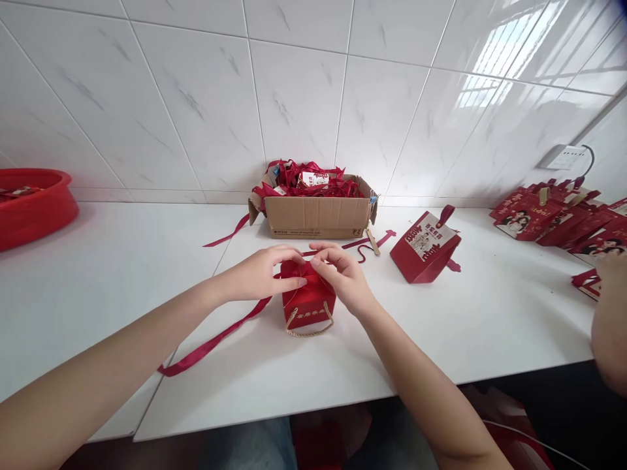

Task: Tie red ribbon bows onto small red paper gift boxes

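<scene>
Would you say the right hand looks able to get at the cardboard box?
Probably yes: the right hand is busy at the red gift box, but nothing tall blocks the cardboard box.
</scene>
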Tool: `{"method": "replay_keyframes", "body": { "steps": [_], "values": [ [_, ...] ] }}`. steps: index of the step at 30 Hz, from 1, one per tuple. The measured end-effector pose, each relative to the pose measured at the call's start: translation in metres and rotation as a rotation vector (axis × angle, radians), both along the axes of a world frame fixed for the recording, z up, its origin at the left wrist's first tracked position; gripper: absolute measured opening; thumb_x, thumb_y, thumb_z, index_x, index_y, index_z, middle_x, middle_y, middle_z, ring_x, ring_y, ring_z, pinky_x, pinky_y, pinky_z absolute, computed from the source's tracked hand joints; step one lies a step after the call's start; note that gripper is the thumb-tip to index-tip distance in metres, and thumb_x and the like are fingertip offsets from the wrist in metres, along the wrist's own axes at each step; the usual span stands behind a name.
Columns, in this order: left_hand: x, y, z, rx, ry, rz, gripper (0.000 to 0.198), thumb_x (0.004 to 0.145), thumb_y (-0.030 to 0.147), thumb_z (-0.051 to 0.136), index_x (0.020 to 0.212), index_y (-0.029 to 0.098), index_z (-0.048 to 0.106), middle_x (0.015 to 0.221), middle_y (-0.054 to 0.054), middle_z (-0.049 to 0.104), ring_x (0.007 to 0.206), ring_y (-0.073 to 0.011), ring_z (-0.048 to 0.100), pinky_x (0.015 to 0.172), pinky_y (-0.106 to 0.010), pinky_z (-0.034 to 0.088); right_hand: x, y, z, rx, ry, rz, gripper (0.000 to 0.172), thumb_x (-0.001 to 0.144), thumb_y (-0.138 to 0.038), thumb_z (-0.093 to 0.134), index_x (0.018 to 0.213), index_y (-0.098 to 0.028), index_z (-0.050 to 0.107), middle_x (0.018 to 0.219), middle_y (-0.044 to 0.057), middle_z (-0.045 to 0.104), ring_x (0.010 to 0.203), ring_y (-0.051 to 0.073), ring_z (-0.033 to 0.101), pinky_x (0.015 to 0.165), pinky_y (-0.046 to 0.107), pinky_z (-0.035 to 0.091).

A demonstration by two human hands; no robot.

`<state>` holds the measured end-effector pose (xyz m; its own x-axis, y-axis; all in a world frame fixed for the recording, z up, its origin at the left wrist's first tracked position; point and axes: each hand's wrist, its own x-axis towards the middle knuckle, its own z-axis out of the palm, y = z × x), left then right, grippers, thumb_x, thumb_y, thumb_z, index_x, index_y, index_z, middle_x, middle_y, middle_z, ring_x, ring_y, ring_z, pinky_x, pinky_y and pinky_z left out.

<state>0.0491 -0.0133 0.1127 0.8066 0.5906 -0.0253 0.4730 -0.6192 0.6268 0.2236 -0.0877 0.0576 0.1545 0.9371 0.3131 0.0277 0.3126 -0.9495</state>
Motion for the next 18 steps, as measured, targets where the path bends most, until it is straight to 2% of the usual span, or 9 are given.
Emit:
{"method": "replay_keyframes", "body": {
  "steps": [3,7,9,11,14,16,18],
  "values": [
    [-0.002,-0.001,0.001,-0.061,0.051,0.005,0.040,0.080,0.051,0.059,0.110,0.025,0.062,0.114,-0.002,0.066,0.100,-0.0224,0.060,0.085,-0.034,0.049,0.013,0.000,0.004,0.009,0.232,0.050,0.017,0.077,-0.036,0.068,0.069,-0.022,0.064,0.119,0.004,0.061,0.114,0.023,0.054,0.098,0.039,0.041],
    [0.001,-0.005,0.003,-0.076,-0.019,0.003,0.038,0.080,0.051,0.059,0.109,0.026,0.062,0.119,-0.001,0.063,0.109,-0.0220,0.057,0.092,-0.032,0.046,0.025,0.000,0.009,0.058,0.423,0.046,0.016,0.075,-0.035,0.069,0.066,-0.023,0.063,0.116,0.001,0.065,0.120,0.024,0.051,0.103,0.041,0.038],
    [0.009,-0.008,0.004,-0.131,-0.117,0.020,0.038,0.086,0.054,0.051,0.109,0.025,0.062,0.118,-0.002,0.063,0.109,-0.0220,0.057,0.092,-0.032,0.046,0.025,-0.001,0.008,0.079,0.401,0.029,0.015,0.075,-0.035,0.070,0.067,-0.024,0.065,0.116,0.001,0.064,0.121,0.024,0.050,0.104,0.042,0.037],
    [0.019,-0.012,0.006,-0.228,-0.210,0.031,0.040,0.091,0.055,0.042,0.104,0.023,0.062,0.107,-0.004,0.065,0.101,-0.0207,0.059,0.085,-0.032,0.047,0.023,-0.002,0.006,0.108,0.345,0.042,0.012,0.076,-0.035,0.071,0.069,-0.025,0.067,0.116,0.001,0.063,0.123,0.024,0.049,0.104,0.041,0.037],
    [0.030,-0.016,0.011,-0.366,-0.288,0.021,0.033,0.090,0.050,0.047,0.088,0.020,0.060,0.087,-0.002,0.063,0.081,-0.0161,0.058,0.070,-0.028,0.047,0.023,-0.002,0.000,0.151,0.271,0.079,0.010,0.080,-0.036,0.069,0.075,-0.028,0.069,0.119,0.000,0.061,0.124,0.022,0.049,0.104,0.040,0.039],
    [0.032,-0.017,0.015,-0.395,-0.329,0.022,0.029,0.089,0.044,0.052,0.078,0.018,0.057,0.077,0.000,0.059,0.073,-0.0129,0.055,0.067,-0.025,0.045,0.028,-0.001,-0.003,0.158,0.178,0.093,0.010,0.081,-0.039,0.068,0.088,-0.031,0.069,0.126,0.000,0.057,0.125,0.022,0.049,0.106,0.042,0.037],
    [0.031,-0.016,0.019,-0.378,-0.346,0.044,0.028,0.089,0.039,0.053,0.072,0.017,0.055,0.070,0.001,0.056,0.068,-0.0110,0.052,0.065,-0.024,0.042,0.036,0.000,-0.004,0.127,-0.003,0.159,0.038,0.075,-0.043,0.073,0.111,-0.035,0.063,0.134,0.000,0.053,0.128,0.024,0.047,0.110,0.045,0.033]
  ]
}}
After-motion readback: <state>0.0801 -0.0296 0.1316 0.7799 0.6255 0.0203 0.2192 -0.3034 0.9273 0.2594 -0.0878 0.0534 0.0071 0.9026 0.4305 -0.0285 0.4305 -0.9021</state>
